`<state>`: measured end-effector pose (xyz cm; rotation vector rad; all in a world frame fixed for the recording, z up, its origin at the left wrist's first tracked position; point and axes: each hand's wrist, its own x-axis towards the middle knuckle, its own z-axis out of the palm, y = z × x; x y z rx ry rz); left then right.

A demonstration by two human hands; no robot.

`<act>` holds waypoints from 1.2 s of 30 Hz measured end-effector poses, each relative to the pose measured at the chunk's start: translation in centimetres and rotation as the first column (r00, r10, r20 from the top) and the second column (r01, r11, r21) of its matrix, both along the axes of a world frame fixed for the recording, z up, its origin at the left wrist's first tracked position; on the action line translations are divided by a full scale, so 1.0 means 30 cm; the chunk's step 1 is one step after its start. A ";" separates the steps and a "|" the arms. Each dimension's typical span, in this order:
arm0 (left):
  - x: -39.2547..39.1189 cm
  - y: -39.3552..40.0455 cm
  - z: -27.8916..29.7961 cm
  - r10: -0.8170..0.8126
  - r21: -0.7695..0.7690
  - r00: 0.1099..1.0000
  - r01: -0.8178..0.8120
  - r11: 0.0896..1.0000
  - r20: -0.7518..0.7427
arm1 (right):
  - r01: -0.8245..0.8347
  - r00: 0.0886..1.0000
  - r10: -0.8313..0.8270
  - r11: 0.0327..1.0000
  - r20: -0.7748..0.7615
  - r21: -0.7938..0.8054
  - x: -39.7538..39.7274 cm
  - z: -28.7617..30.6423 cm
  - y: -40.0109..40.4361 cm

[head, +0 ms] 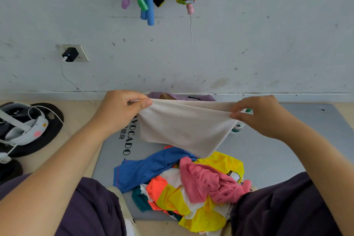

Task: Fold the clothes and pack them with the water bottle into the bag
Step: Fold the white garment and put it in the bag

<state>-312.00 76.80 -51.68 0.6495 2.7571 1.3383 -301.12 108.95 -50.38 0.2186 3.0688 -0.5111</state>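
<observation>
mat's right half (277,149) bare | clothes pile (191,184) blocks centre | bottle (237,127) behind cloth (183,130)

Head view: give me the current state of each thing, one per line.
Beige cloth: held up, stretched between both hands.
Left hand: pinches the cloth's left corner.
Right hand: pinches its right corner.
Clothes pile: unfolded, heaped on the grey mat.
Water bottle: on the mat, mostly hidden by the cloth.
Purple bag: by the wall, partly hidden.
</observation>
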 end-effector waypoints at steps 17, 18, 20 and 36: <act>0.011 0.004 -0.036 0.063 0.035 0.992 -0.067 0.997 0.109 | -0.068 0.975 0.026 0.980 -0.220 -0.189 -0.002 -0.005 -0.041; 0.024 0.018 -0.036 0.054 0.052 0.989 -0.062 0.997 0.139 | -0.093 0.975 0.043 0.969 -0.216 -0.229 0.002 0.000 -0.058; 0.063 0.058 -0.033 -0.018 0.078 0.984 0.005 0.997 0.176 | -0.154 0.971 0.092 0.946 -0.221 -0.285 0.009 0.004 -0.099; 0.179 0.189 -0.055 -0.294 -0.071 0.946 0.305 0.950 0.135 | -0.213 0.972 0.101 0.755 -0.211 -0.620 0.014 0.020 -0.191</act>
